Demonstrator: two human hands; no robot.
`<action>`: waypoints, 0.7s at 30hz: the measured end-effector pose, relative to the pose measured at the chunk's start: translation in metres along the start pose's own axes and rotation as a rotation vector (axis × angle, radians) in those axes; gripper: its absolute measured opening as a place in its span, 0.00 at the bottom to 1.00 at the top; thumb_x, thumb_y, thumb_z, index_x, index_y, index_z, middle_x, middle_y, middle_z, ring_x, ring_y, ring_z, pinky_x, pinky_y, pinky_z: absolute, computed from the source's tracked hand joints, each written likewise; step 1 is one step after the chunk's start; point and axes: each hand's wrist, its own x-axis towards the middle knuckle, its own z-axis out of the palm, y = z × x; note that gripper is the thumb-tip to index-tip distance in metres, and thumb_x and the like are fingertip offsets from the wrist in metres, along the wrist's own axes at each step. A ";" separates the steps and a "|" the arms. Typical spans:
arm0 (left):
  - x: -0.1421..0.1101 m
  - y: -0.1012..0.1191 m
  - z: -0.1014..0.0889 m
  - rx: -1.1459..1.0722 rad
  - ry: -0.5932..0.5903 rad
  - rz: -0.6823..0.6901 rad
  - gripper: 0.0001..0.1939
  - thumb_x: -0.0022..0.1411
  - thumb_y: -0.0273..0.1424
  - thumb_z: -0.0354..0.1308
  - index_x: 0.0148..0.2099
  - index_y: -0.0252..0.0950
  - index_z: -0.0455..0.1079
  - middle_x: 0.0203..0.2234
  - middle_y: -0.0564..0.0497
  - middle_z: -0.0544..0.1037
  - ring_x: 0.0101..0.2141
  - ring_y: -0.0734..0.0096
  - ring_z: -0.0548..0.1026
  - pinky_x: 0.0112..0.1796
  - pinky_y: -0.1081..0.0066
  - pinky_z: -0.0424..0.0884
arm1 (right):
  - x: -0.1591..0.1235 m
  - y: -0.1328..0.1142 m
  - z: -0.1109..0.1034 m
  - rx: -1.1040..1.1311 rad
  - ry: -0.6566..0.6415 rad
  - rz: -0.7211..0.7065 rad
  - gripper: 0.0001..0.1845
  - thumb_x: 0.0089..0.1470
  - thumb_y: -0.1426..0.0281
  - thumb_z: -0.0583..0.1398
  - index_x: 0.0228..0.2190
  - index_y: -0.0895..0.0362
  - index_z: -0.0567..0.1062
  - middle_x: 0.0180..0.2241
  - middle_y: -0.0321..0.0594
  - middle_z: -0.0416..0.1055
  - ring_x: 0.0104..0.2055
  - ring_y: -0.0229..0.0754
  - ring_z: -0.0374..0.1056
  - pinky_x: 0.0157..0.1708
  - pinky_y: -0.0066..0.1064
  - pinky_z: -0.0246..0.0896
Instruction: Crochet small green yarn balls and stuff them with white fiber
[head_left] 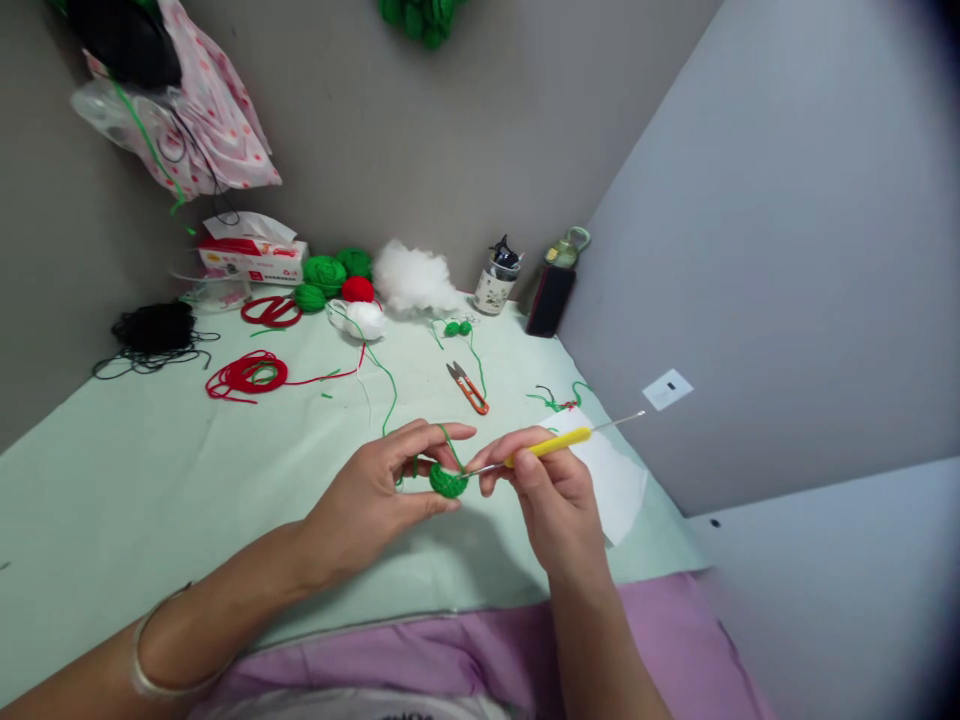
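Between the thumb and fingers of my left hand (390, 480) is a small round green crochet piece (448, 481). A strand of green yarn (391, 385) comes across the table to this hand and loops up over its index finger. My right hand (551, 490) grips a crochet hook (551, 446) by its yellow handle. The hook's metal tip meets the upper edge of the green piece; whether it has passed through a stitch, I cannot tell. Something pale shows at the top of the piece.
Orange thread snips (468, 388) lie beyond my hands, near two small green balls (458, 328). Farther back are green yarn balls (324, 275), white stuffing (416, 278), a pen cup (496, 282) and a dark phone (551, 300). Red yarn (255, 374) lies left; white paper (611, 475) lies right.
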 end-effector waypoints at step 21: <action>-0.011 0.000 0.011 -0.351 0.013 -0.133 0.18 0.64 0.36 0.68 0.56 0.46 0.78 0.41 0.52 0.77 0.44 0.69 0.74 0.47 0.71 0.70 | -0.025 0.031 0.019 -1.096 0.238 -0.947 0.22 0.56 0.85 0.63 0.49 0.56 0.80 0.44 0.47 0.76 0.46 0.45 0.74 0.42 0.34 0.77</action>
